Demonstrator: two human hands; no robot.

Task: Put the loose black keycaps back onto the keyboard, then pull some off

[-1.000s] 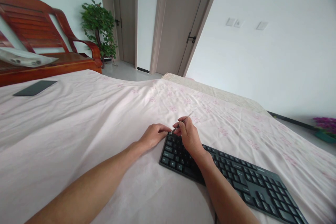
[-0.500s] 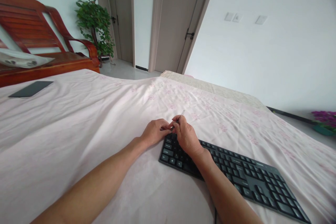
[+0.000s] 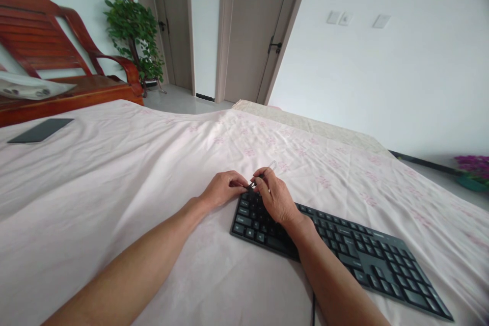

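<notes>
A black keyboard lies at a slant on the pink-white bed sheet. My right hand rests over its left part, fingers pinched round a slim tool with a thin wire loop, which looks like a wire keycap puller. The loop points up and away from me. My left hand is at the keyboard's far left corner, thumb and forefinger closed near a small dark piece between the two hands. Whether that piece is a keycap or part of the puller, I cannot tell.
A dark flat tablet-like slab lies on the sheet at left. The keyboard's cable runs toward me. Beyond the bed stand a wooden bench, a green plant and closed doors. Purple flowers are at right.
My right hand has shifted slightly right and turned, so the wire loop leans further right. My left hand has moved a little to the left. The keyboard keeps its place.
</notes>
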